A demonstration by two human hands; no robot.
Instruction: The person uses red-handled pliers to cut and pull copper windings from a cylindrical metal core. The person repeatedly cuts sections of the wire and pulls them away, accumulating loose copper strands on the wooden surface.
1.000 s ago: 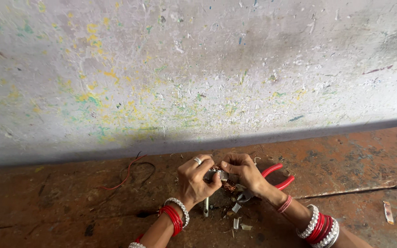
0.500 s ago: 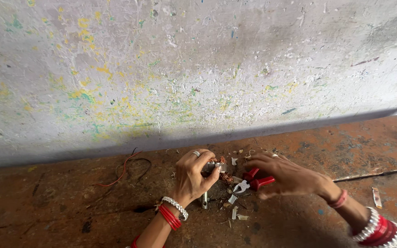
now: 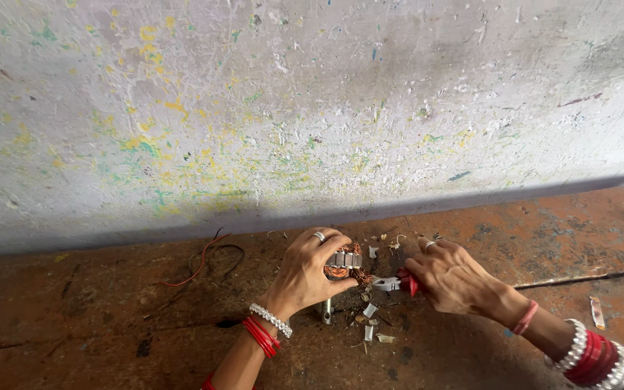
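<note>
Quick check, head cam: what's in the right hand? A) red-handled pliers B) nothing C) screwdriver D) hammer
A: the right hand grips red-handled pliers, with the metal nose pointing toward the copper-wound motor part that the left hand holds on the floor.

Paint-flecked whitish wall point(image 3: 312, 108) above a rust-brown floor point(image 3: 74, 318)
</note>
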